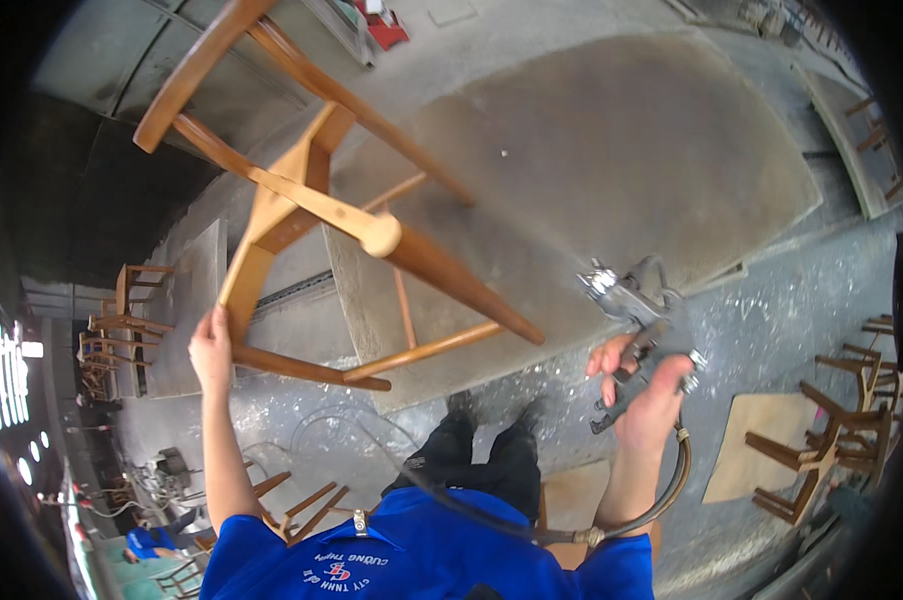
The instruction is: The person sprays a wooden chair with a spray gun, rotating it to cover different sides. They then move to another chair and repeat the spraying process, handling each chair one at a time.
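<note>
Left hand (210, 350) gripped a rail of the wooden chair frame (321, 215), held tilted at upper left of frame. Right hand (643, 395) closed around the spray gun (631, 310) at center right, hose (661, 495) trailing down.

There is one big wooden chair frame (311, 200) held up high, one spray gun (636, 310), one hose (671, 480), and two hands: left hand (211, 350), right hand (646, 395).

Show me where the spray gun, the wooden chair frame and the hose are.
spray gun (639, 305), head view, on its metal body.
wooden chair frame (301, 195), head view, on a pale crosspiece.
hose (671, 485), head view, on its curve below the right wrist.
</note>
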The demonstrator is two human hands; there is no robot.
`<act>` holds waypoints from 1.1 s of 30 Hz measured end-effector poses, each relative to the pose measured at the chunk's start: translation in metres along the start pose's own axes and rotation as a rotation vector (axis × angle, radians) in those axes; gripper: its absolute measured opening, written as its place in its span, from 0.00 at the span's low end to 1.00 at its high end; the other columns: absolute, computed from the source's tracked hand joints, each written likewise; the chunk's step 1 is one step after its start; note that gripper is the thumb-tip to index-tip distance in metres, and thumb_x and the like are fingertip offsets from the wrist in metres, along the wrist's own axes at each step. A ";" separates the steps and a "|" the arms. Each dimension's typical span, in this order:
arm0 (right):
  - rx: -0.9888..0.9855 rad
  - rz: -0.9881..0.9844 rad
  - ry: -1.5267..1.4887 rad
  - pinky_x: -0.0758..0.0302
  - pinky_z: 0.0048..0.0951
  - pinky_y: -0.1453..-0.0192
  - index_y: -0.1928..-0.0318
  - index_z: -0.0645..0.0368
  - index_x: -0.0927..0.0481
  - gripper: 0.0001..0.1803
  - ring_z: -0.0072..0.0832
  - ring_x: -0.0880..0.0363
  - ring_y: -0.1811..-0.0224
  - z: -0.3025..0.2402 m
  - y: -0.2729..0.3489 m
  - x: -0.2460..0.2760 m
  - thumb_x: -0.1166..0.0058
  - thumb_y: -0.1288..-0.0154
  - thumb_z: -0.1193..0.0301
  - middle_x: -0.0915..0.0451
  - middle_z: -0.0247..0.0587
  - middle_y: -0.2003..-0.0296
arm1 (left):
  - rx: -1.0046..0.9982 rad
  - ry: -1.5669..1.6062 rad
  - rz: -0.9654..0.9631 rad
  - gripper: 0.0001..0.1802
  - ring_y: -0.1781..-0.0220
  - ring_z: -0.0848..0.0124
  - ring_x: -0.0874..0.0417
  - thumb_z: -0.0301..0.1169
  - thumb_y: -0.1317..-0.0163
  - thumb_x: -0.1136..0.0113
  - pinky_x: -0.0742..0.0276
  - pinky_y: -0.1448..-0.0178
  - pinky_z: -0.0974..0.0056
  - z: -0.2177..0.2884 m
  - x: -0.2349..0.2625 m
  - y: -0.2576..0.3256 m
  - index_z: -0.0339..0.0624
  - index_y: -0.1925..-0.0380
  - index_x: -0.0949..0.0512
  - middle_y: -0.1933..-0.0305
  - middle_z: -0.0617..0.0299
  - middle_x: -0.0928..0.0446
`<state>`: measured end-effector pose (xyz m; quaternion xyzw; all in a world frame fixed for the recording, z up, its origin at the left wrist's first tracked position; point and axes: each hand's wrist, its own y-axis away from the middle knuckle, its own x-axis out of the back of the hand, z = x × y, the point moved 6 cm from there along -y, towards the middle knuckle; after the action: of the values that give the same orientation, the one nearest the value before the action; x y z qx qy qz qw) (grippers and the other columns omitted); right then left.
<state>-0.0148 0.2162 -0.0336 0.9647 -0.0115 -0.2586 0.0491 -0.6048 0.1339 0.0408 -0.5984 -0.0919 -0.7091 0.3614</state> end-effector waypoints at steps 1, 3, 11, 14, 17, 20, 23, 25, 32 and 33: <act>0.055 -0.014 0.032 0.33 0.22 0.80 0.68 0.61 0.34 0.43 0.36 0.20 0.69 -0.020 0.004 -0.005 0.60 0.39 0.26 0.24 0.43 0.71 | -0.021 0.050 0.034 0.28 0.52 0.48 0.13 0.52 0.29 0.44 0.21 0.47 0.55 0.004 0.000 0.020 0.35 0.50 0.17 0.59 0.42 0.15; 0.135 -0.003 0.081 0.32 0.22 0.80 0.70 0.60 0.36 0.44 0.37 0.20 0.68 -0.045 0.015 -0.013 0.62 0.42 0.24 0.25 0.44 0.72 | 0.012 0.071 0.055 0.25 0.54 0.46 0.14 0.50 0.30 0.42 0.20 0.48 0.53 0.008 -0.010 0.059 0.35 0.54 0.16 0.61 0.43 0.15; 0.164 0.525 0.463 0.35 0.18 0.80 0.56 0.64 0.27 0.40 0.25 0.20 0.70 -0.065 0.191 0.014 0.60 0.31 0.32 0.22 0.40 0.70 | 0.046 0.261 -0.018 0.28 0.41 0.45 0.21 0.49 0.32 0.40 0.27 0.37 0.51 0.013 -0.038 0.113 0.34 0.46 0.21 0.44 0.41 0.21; 0.055 0.606 0.552 0.36 0.18 0.81 0.52 0.60 0.30 0.33 0.24 0.21 0.72 -0.028 0.278 -0.004 0.60 0.25 0.39 0.22 0.39 0.70 | -0.059 0.295 0.017 0.33 0.31 0.46 0.28 0.50 0.32 0.42 0.35 0.27 0.50 0.042 -0.058 0.073 0.33 0.38 0.26 0.36 0.41 0.25; 0.023 0.626 0.626 0.33 0.18 0.80 0.55 0.62 0.27 0.32 0.24 0.19 0.70 0.011 0.352 -0.047 0.59 0.25 0.40 0.20 0.38 0.70 | -0.248 0.483 -0.040 0.37 0.24 0.41 0.40 0.46 0.28 0.48 0.50 0.20 0.49 0.071 -0.072 0.040 0.34 0.27 0.42 0.29 0.33 0.36; 0.171 0.662 0.660 0.32 0.18 0.79 0.56 0.63 0.26 0.34 0.24 0.19 0.71 0.035 0.406 -0.099 0.56 0.27 0.39 0.20 0.40 0.70 | -0.251 0.808 -0.049 0.43 0.19 0.43 0.52 0.45 0.26 0.50 0.55 0.18 0.51 0.061 -0.078 0.046 0.31 0.24 0.56 0.22 0.32 0.52; 0.246 0.606 0.563 0.33 0.17 0.78 0.53 0.66 0.24 0.36 0.19 0.23 0.73 0.041 0.440 -0.143 0.51 0.30 0.39 0.19 0.40 0.67 | -0.211 0.947 -0.029 0.40 0.22 0.44 0.45 0.44 0.26 0.49 0.50 0.20 0.50 0.011 -0.089 0.096 0.30 0.26 0.51 0.26 0.33 0.44; 0.426 0.516 0.526 0.34 0.17 0.77 0.53 0.67 0.23 0.36 0.18 0.24 0.73 0.028 0.448 -0.167 0.50 0.30 0.39 0.19 0.39 0.67 | -0.193 0.866 -0.380 0.31 0.33 0.46 0.27 0.44 0.27 0.49 0.32 0.30 0.50 -0.029 -0.120 0.158 0.28 0.35 0.35 0.37 0.36 0.28; 0.412 0.522 0.716 0.35 0.17 0.78 0.57 0.65 0.26 0.36 0.24 0.20 0.67 0.006 0.465 -0.199 0.53 0.30 0.37 0.21 0.40 0.68 | -0.102 0.816 -1.528 0.25 0.67 0.70 0.17 0.47 0.24 0.55 0.22 0.60 0.61 -0.195 -0.131 0.404 0.35 0.59 0.17 0.69 0.56 0.16; 0.398 0.493 0.679 0.35 0.17 0.78 0.57 0.65 0.26 0.36 0.24 0.20 0.67 0.006 0.465 -0.198 0.53 0.30 0.37 0.21 0.40 0.68 | -0.120 0.797 -1.470 0.25 0.69 0.70 0.18 0.46 0.24 0.56 0.23 0.61 0.61 -0.205 -0.125 0.409 0.36 0.59 0.17 0.70 0.57 0.18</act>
<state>-0.1881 -0.2378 0.1067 0.9539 -0.2733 0.0984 -0.0758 -0.5075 -0.2263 -0.2516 -0.1089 -0.2863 -0.9262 -0.2200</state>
